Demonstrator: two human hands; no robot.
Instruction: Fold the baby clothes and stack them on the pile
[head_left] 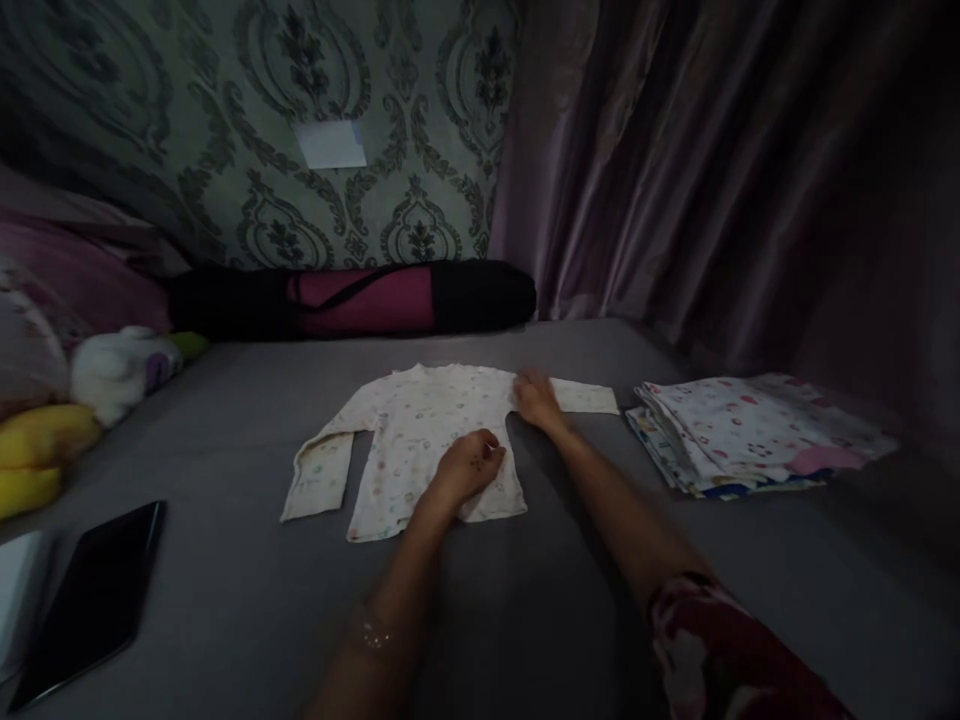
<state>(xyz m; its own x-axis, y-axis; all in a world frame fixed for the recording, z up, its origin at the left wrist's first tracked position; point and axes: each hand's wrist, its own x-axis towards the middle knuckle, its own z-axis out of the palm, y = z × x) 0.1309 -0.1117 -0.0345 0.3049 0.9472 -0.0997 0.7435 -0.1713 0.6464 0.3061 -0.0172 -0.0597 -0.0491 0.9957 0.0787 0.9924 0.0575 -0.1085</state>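
A small white long-sleeved baby shirt (pixel 420 425) with a faint coloured print lies spread on the grey bed sheet, collar away from me. Its left sleeve bends down toward me, while the right one stretches straight out. Over the lower right of the shirt's body is my left hand (pixel 471 465), its fingers curled in and nothing visible in them. My right hand (pixel 536 398) is at the shirt's right armpit, where the sleeve begins. Motion blurs its fingers, so their grip on the cloth cannot be made out.
Right of the shirt lies a stack of folded printed cloths (pixel 750 430). A black tablet-like device (pixel 94 595) rests at the near left, below a yellow plush toy (pixel 45 450) and a white one (pixel 112 375). A long black and pink bag (pixel 360 300) lines the wall beside a curtain (pixel 600 150).
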